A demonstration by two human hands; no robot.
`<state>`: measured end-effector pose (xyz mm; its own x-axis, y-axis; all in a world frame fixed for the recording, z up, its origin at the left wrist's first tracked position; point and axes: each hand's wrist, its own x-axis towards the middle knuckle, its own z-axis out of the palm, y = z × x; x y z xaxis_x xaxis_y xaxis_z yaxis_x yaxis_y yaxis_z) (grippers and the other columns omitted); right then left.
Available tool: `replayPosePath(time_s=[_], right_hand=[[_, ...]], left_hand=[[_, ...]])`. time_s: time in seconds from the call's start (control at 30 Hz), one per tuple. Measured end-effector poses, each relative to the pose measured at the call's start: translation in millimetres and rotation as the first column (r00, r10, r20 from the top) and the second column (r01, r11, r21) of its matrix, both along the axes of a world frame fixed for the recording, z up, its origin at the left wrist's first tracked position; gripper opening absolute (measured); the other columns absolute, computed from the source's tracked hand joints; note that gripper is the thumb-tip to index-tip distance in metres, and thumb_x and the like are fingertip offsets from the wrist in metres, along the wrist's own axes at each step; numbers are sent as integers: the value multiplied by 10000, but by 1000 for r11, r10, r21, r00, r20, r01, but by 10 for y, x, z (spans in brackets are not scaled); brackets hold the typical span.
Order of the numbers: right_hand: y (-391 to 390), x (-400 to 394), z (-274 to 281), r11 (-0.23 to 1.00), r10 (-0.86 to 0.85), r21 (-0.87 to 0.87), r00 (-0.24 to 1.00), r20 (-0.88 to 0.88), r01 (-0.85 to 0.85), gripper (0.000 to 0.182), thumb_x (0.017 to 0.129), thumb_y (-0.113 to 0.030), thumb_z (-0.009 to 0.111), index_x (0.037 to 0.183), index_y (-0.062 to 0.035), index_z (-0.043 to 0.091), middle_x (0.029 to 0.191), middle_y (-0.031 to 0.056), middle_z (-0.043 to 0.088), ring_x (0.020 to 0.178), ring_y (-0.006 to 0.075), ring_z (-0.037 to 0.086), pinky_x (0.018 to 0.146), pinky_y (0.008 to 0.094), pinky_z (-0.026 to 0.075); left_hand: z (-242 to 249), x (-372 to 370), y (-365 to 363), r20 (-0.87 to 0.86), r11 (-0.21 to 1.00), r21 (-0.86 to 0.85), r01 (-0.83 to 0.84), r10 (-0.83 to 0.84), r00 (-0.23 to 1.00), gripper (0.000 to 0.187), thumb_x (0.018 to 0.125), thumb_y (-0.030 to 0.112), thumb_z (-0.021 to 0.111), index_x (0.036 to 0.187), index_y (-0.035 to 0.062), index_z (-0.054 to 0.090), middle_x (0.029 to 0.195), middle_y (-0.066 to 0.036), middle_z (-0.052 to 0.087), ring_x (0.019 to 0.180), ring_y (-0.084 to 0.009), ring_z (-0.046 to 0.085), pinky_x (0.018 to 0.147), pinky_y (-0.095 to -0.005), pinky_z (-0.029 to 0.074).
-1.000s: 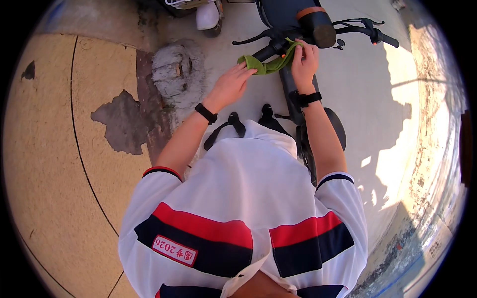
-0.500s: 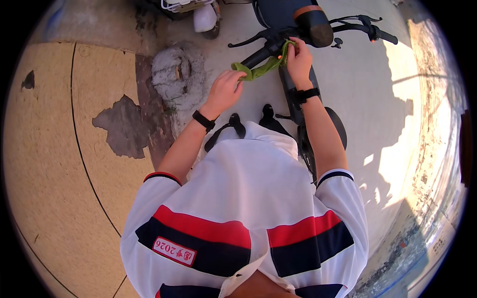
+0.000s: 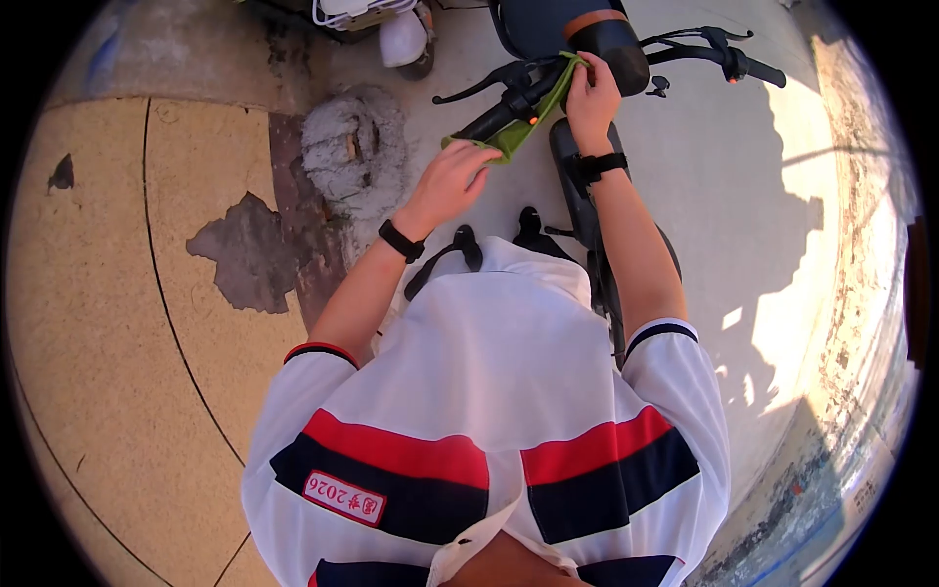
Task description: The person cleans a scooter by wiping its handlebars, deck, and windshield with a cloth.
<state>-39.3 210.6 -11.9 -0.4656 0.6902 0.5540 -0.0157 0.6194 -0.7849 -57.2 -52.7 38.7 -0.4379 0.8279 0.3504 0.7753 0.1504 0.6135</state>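
A green cloth (image 3: 523, 130) is stretched between my two hands, along the near side of the left handlebar grip (image 3: 481, 125) of a black two-wheeler. My left hand (image 3: 450, 183) pinches its lower left end beside the tip of the grip. Higher up, my right hand (image 3: 593, 103) has its fingers closed on the other end, near the inner part of the handlebar and the dark cylindrical holder (image 3: 618, 49). The black brake lever (image 3: 476, 90) lies beyond the cloth.
The right handlebar grip (image 3: 763, 71) extends to the right. A rough grey stone-like lump (image 3: 337, 147) stands on the ground at left. Part of another vehicle with a white rounded piece (image 3: 402, 39) shows at the top. My feet are beside the two-wheeler.
My right hand has moved up and slightly forward with its end of the cloth, which now lies steeper and tauter. The left handlebar side has shifted slightly left and toward me.
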Motion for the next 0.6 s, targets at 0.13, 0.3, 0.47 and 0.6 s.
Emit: replayPosePath(time_s=[0.13, 0.3, 0.47, 0.6], right_hand=[[3, -96, -53, 988, 126, -90, 991, 44, -122, 167, 928, -83, 596, 1066, -40, 679, 967, 161, 711, 889, 357, 683, 801, 384, 535], [-79, -101, -8, 958, 287, 9, 958, 21, -287, 170, 902, -69, 616, 1046, -70, 707, 963, 143, 713, 919, 339, 668, 825, 393, 524], [-138, -74, 80, 870, 457, 172, 887, 71, -462, 188, 854, -47, 649, 1018, -103, 725, 948, 104, 718, 919, 316, 662, 854, 401, 504], [-112, -70, 89, 784, 559, 234, 818, 137, -575, 224, 859, -36, 635, 1055, -105, 720, 1010, 98, 721, 963, 306, 654, 893, 394, 495]], left_hand=[[-98, -7, -25, 60, 997, -5, -74, 75, 995, 283, 825, -19, 652, 1101, 47, 651, 987, -134, 666, 955, -341, 615, 824, -411, 515], [-193, -43, -5, 137, 966, 9, -258, 255, 957, 291, 834, -20, 660, 1118, 38, 640, 1038, -148, 670, 966, -360, 614, 811, -413, 526], [-220, 1, 66, 43, 947, -19, -321, 322, 946, 382, 814, -7, 684, 1185, 32, 600, 1118, -166, 643, 1026, -373, 586, 867, -426, 499], [-323, 16, 160, 88, 924, -30, -381, 382, 920, 446, 799, -18, 677, 1227, 33, 560, 1135, -169, 610, 1042, -391, 547, 901, -444, 452]])
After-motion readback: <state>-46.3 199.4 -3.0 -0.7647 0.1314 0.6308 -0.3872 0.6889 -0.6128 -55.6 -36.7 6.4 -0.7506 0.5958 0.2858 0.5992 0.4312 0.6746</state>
